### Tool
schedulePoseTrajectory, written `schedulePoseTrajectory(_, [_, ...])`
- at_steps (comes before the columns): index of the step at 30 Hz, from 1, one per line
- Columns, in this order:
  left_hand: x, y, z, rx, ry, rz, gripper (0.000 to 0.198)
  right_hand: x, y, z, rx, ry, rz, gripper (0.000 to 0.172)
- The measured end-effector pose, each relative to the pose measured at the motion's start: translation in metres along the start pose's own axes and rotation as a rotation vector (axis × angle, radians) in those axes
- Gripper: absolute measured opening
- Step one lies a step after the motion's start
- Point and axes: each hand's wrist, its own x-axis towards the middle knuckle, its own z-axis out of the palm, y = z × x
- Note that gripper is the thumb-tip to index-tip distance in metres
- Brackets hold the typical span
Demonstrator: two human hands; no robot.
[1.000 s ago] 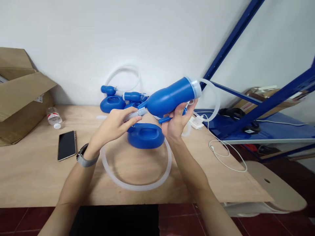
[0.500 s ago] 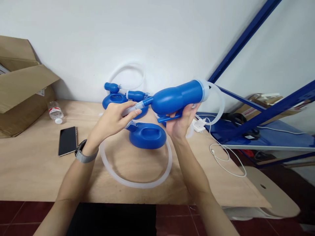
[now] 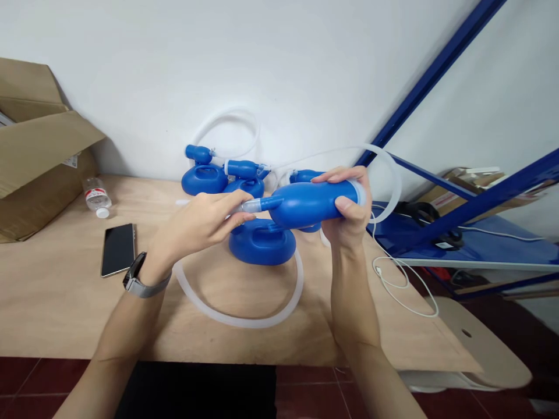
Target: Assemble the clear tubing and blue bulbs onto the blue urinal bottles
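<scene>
My right hand [image 3: 347, 212] is wrapped round the wide end of a blue plastic bottle-shaped vessel [image 3: 305, 203], held level above the wooden table [image 3: 56, 302]. My left hand [image 3: 201, 224], with a watch on its wrist, pinches the clear tube end [image 3: 247, 207] at the vessel's narrow spout. A translucent hose [image 3: 244, 319] loops on the table below and runs to a blue oval funnel piece [image 3: 262, 244]. Another clear hose [image 3: 391, 174] arcs from the vessel's wide end.
More blue vessels and funnels [image 3: 218, 174] with a hose stand against the wall. A phone [image 3: 117, 249] and a small water bottle [image 3: 96, 198] lie left, beside an open cardboard box [image 3: 35, 157]. A white charger cable [image 3: 402, 285] and blue shelf frame [image 3: 458, 203] are on the right.
My right hand shifted from cradling the vessel underneath to gripping its wide end from the side, and the vessel dropped lower and came level. My left hand stayed on the tube end.
</scene>
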Motion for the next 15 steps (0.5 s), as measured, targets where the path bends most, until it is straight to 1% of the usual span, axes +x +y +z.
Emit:
schedulePoseTrajectory(2, [0.001,0.002,0.004,0.008,-0.016,0.019,0.038,-0.002,-0.002,-0.002,-0.034,0.014,-0.081,0.049])
schedulePoseTrajectory(5, [0.004,0.001,0.009,0.003,-0.038,0.016,0.037,-0.004,-0.010,-0.007,0.006,0.020,-0.198,0.040])
schedulePoseTrajectory(8, [0.008,-0.001,0.013,-0.043,-0.106,-0.007,0.036,-0.005,-0.018,-0.013,0.040,-0.023,-0.315,0.030])
schedulePoseTrajectory(10, [0.010,-0.001,0.014,-0.108,-0.134,0.010,0.037,-0.004,-0.021,-0.015,0.041,-0.059,-0.355,0.027])
schedulePoseTrajectory(12, [0.012,0.001,0.015,-0.164,-0.124,0.028,0.038,-0.003,-0.021,-0.015,0.046,-0.067,-0.384,0.026])
schedulePoseTrajectory(15, [0.013,0.005,0.015,-0.217,-0.109,0.022,0.038,-0.001,-0.023,-0.011,0.012,-0.042,-0.452,0.026])
